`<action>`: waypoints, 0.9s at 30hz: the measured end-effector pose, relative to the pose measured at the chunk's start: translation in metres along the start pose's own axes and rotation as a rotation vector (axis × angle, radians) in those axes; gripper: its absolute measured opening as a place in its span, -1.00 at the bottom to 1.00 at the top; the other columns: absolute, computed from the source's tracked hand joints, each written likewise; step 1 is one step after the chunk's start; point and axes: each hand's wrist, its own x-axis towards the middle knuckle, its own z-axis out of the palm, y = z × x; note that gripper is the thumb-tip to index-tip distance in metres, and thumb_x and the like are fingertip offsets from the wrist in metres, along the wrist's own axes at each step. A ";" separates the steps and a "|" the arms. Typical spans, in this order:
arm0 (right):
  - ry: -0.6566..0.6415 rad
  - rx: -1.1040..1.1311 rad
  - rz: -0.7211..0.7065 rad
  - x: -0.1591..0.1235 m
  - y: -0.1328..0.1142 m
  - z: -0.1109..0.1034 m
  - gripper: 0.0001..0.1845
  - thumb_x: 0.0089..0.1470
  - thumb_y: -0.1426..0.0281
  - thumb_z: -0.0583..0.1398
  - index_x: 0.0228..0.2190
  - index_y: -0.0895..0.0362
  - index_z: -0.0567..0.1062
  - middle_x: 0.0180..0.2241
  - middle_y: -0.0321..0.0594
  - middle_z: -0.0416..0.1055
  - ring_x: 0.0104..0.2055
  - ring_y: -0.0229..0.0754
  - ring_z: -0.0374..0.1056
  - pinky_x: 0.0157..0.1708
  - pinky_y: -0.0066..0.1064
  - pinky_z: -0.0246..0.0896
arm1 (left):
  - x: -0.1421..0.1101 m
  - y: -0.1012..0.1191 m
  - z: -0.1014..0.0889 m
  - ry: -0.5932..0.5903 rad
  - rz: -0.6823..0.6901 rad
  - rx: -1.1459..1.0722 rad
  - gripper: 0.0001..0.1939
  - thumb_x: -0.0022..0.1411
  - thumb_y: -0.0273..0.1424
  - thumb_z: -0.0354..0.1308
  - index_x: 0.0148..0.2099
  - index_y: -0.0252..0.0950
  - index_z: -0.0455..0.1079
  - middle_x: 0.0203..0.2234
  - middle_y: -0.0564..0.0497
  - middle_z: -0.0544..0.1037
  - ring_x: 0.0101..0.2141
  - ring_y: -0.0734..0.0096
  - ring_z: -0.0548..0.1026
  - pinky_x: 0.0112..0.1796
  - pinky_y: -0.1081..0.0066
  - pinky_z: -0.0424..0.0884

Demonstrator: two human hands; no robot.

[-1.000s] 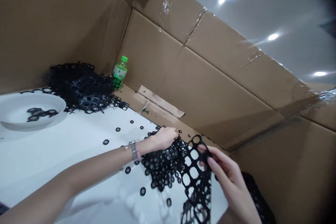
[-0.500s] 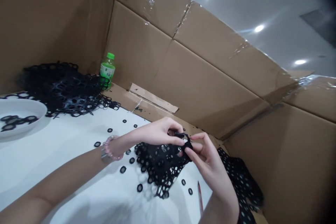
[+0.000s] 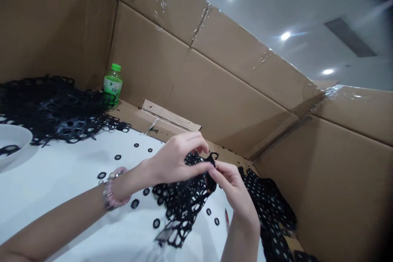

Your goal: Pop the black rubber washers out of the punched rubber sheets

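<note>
My left hand [image 3: 176, 157] and my right hand [image 3: 233, 184] meet over the white table, thumbs and fingers pinched on the upper end of a black perforated sheet [image 3: 181, 208]. The sheet hangs below them in a limp net of holes, its lower end smeared by motion. A small loop of its black material sticks up between the fingertips. Around it on the table lie several small black rings, such as one black ring [image 3: 135, 203] near my left wrist. A bracelet of pink and clear beads [image 3: 114, 188] circles that wrist.
A tangled heap of black netting [image 3: 61, 106] lies at the left, beside a green-capped bottle [image 3: 112, 86] and a white bowl [image 3: 23, 133] holding black rings. Dotted black sheets [image 3: 270, 204] lie at the right, near a red pen [image 3: 226, 219]. Cardboard walls [image 3: 230, 86] enclose the table.
The view has shifted right, so the surroundings sit further left. My fingers have come closer together at the sheet's top, and its lower end has swung down and left.
</note>
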 end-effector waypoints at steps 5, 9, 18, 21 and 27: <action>0.009 -0.028 -0.017 -0.002 -0.004 0.000 -0.69 0.04 0.12 0.10 -0.40 0.08 0.48 -0.51 -0.27 0.33 -0.44 -0.19 0.25 -0.47 -0.42 0.23 | -0.002 0.009 0.010 -0.234 -0.184 -0.305 -0.80 0.10 -0.29 0.13 -0.31 -0.32 0.25 -0.51 0.09 0.38 -0.50 0.54 0.31 -0.48 0.53 0.25; -0.027 -0.024 0.003 0.000 -0.007 0.001 -0.71 0.08 0.17 0.08 -0.44 0.09 0.47 -0.52 -0.29 0.28 -0.48 -0.24 0.20 -0.49 -0.45 0.17 | 0.003 -0.003 0.016 -0.216 -0.282 -0.484 -0.84 0.19 -0.35 0.01 -0.34 -0.35 0.32 -0.53 0.07 0.41 -0.49 0.55 0.36 -0.44 0.53 0.28; 0.075 0.160 0.126 -0.006 0.000 -0.016 -0.75 0.12 0.21 0.06 -0.35 0.10 0.44 -0.51 -0.29 0.28 -0.47 -0.25 0.20 -0.45 -0.46 0.15 | 0.002 -0.098 0.020 -0.107 -0.354 0.120 -0.80 0.20 -0.39 -0.07 -0.36 -0.33 0.35 -0.50 -0.02 0.48 -0.45 0.42 0.43 -0.38 0.47 0.31; 0.059 0.153 0.137 -0.002 0.001 -0.013 -0.76 0.13 0.23 0.05 -0.26 0.08 0.41 -0.30 -0.24 0.32 -0.38 -0.25 0.22 -0.30 -0.43 0.16 | -0.012 -0.110 0.042 -0.316 -0.301 0.324 -0.87 0.12 -0.45 0.03 -0.39 -0.29 0.40 -0.45 -0.03 0.51 -0.38 0.31 0.45 -0.34 0.42 0.31; -0.090 0.008 0.128 0.003 0.000 -0.005 -0.80 0.16 0.27 0.02 -0.15 0.02 0.22 -0.44 -0.35 0.17 -0.39 -0.26 0.14 -0.31 -0.43 0.07 | -0.006 -0.086 0.043 -0.171 -0.258 0.211 -0.75 0.24 -0.33 -0.06 -0.11 -0.27 0.36 -0.18 -0.08 0.46 -0.14 0.26 0.40 -0.13 0.33 0.28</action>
